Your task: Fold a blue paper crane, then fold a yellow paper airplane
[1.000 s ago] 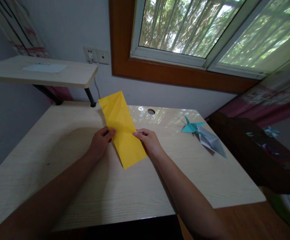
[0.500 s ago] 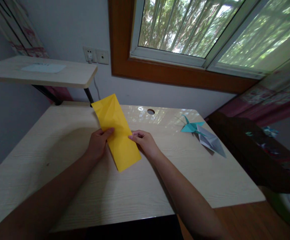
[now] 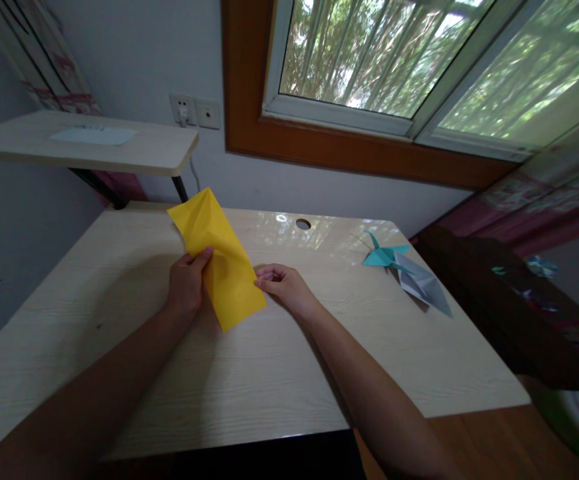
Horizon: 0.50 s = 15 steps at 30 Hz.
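The yellow paper point(image 3: 229, 273) should handle as light, flexible and easily creased; hold opposite long edges. Left hand point(image 3: 185, 285) and right hand point(image 3: 287, 288) each pinch one.

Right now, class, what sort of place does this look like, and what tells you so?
Probably a room in a home: there is a pale desk with a raised shelf, a window in the wall behind it, and a patterned curtain at the right.
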Tool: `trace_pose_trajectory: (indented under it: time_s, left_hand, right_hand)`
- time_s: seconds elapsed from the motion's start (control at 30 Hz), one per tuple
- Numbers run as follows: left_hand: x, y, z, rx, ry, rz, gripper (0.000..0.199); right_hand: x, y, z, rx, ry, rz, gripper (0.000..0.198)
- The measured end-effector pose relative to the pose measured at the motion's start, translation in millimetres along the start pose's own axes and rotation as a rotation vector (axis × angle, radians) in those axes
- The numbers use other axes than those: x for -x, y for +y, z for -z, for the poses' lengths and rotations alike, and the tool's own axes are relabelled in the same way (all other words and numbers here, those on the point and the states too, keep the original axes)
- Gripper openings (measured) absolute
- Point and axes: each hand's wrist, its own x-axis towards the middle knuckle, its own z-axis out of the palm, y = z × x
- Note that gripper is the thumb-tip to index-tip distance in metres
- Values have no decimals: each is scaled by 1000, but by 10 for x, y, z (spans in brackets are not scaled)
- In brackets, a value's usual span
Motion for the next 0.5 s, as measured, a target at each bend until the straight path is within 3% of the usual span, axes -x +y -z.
trace_pose_trajectory:
  time_s: [0.5]
  left_hand:
    - [-143, 39, 68, 102, 101, -75, 19]
  right_hand:
    - [53, -60, 64, 66, -87, 15, 26]
